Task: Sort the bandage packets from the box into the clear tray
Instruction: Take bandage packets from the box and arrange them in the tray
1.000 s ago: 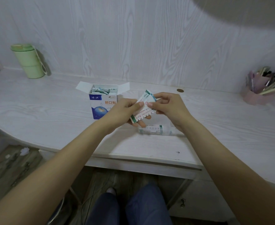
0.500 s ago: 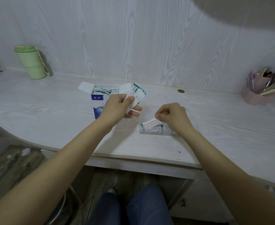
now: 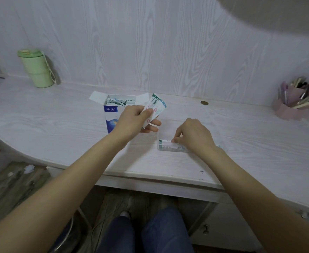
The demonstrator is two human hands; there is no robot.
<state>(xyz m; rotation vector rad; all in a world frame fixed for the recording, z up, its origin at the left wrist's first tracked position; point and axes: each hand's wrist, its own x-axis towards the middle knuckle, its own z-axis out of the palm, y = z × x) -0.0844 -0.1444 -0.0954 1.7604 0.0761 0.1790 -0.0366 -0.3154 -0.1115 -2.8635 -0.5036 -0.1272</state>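
An open white and blue bandage box stands on the desk with several packets showing in its top. My left hand is just right of the box and holds a fanned stack of white, green-edged bandage packets. The clear tray lies to the right, with packets stacked in it. My right hand rests over the tray, fingertips pinched on the top packet lying flat in it. The tray's right part is hidden by that hand.
A green lidded cup stands at the back left by the wall. A pink pen holder full of pens sits at the far right. A small round brass cap is set in the desk behind the tray. The desk's front edge curves near my knees.
One second ago both hands held the packet stack together. My right hand then took one packet down into the tray and now presses it flat; my left hand moved the stack toward the box.
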